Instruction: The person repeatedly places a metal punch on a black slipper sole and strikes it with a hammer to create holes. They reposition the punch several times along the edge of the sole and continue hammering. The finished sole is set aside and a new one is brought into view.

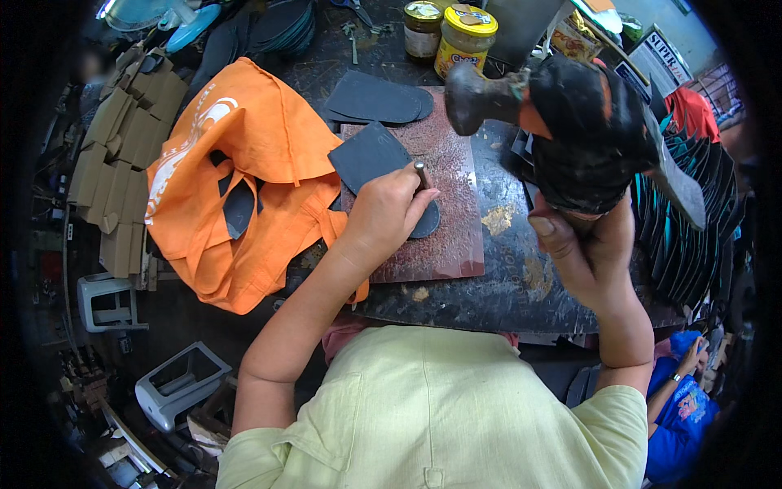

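Observation:
My left hand (381, 213) is closed round a short metal punch (421, 173), upright over a dark sole-shaped piece (371, 156). That piece lies on a worn reddish board (460, 236), partly under my hand. Raised above the table's right side, my right hand (595, 248) grips a hammer (467, 101). Black wrapping covers the middle of its head. A round striking face points left and a flat blade end points down to the right. Two more dark cut pieces (371, 98) overlap at the board's far edge.
An orange cloth bag (277, 138) lies crumpled left of the board. Two yellow-lidded jars (466, 41) stand at the back. Many dark cut pieces (692, 220) are stacked at right. Cardboard boxes (122, 155) and grey stools (181, 387) are at left. Another person in blue (680, 416) sits lower right.

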`<move>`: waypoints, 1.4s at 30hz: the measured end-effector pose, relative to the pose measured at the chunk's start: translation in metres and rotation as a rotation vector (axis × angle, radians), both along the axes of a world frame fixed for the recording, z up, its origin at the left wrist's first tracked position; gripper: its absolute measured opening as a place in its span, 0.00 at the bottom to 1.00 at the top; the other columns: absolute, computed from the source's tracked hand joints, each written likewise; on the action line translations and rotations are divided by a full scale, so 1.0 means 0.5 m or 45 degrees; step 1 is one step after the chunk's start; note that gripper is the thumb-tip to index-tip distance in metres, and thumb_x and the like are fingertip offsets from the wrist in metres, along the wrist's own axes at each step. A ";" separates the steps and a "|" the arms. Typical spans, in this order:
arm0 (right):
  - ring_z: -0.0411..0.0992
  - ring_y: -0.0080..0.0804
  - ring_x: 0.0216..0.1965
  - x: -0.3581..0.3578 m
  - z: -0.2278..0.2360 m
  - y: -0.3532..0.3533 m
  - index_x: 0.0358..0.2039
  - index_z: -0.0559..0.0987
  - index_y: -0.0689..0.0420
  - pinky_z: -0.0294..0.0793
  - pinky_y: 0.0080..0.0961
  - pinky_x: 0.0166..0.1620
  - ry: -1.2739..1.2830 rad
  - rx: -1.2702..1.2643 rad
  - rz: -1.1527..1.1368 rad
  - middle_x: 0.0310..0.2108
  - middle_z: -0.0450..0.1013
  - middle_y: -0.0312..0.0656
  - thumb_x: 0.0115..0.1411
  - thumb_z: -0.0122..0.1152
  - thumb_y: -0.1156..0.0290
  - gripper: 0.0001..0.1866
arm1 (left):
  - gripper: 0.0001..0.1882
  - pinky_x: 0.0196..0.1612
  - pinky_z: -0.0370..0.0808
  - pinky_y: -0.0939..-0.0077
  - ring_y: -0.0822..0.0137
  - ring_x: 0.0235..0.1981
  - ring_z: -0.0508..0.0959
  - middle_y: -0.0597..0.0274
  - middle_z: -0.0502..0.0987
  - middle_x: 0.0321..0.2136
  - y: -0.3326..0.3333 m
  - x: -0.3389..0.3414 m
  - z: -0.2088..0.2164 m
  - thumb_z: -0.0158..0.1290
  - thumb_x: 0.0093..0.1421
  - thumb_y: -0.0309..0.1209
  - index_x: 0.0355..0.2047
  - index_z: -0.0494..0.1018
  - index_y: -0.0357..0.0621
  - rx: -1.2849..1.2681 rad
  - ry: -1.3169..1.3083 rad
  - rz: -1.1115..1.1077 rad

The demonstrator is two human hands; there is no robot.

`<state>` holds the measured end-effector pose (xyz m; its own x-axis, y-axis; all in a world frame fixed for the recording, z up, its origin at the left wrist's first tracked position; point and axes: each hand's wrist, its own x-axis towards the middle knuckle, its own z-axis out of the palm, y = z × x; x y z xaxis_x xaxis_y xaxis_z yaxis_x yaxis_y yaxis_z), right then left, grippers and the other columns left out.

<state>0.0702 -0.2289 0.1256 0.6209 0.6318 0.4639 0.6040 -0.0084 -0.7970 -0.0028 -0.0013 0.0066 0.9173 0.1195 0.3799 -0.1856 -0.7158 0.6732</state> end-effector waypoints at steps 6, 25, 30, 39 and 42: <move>0.79 0.60 0.42 0.018 0.009 -0.010 0.55 0.71 0.60 0.77 0.48 0.40 -0.306 -0.787 0.106 0.38 0.78 0.59 0.60 0.69 0.77 0.24 | 0.11 0.38 0.77 0.52 0.40 0.35 0.81 0.43 0.80 0.31 -0.009 -0.010 -0.003 0.60 0.66 0.32 0.39 0.76 0.34 0.128 -0.060 -0.042; 0.81 0.53 0.42 0.002 0.052 -0.032 0.57 0.71 0.63 0.79 0.39 0.44 -0.430 -0.490 0.055 0.40 0.79 0.54 0.57 0.73 0.78 0.29 | 0.11 0.38 0.77 0.52 0.41 0.34 0.81 0.44 0.80 0.31 -0.007 -0.023 0.002 0.60 0.66 0.32 0.36 0.75 0.35 0.020 0.094 -0.033; 0.83 0.43 0.40 -0.022 -0.001 -0.013 0.55 0.71 0.64 0.79 0.34 0.42 -0.064 -0.160 0.070 0.39 0.80 0.49 0.63 0.70 0.76 0.23 | 0.11 0.38 0.78 0.52 0.41 0.34 0.81 0.45 0.80 0.32 -0.009 -0.018 0.001 0.61 0.65 0.32 0.37 0.76 0.35 0.055 -0.037 -0.108; 0.82 0.52 0.39 -0.001 0.050 -0.042 0.58 0.70 0.64 0.79 0.37 0.41 -0.341 -0.638 0.099 0.39 0.80 0.53 0.61 0.70 0.78 0.26 | 0.11 0.38 0.78 0.52 0.42 0.34 0.81 0.45 0.80 0.30 -0.012 -0.031 0.007 0.61 0.66 0.32 0.36 0.77 0.35 0.059 0.095 -0.055; 0.82 0.47 0.40 -0.009 0.024 -0.036 0.58 0.71 0.65 0.79 0.35 0.43 -0.255 -0.106 0.054 0.39 0.80 0.49 0.59 0.72 0.78 0.28 | 0.11 0.38 0.77 0.52 0.42 0.33 0.81 0.45 0.79 0.29 -0.011 -0.026 0.007 0.61 0.66 0.33 0.35 0.77 0.35 0.001 0.053 -0.111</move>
<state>0.0655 -0.2468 0.1378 0.4935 0.6967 0.5205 0.7514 -0.0402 -0.6586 -0.0158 -0.0066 0.0103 0.9392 0.0382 0.3413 -0.2190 -0.6988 0.6809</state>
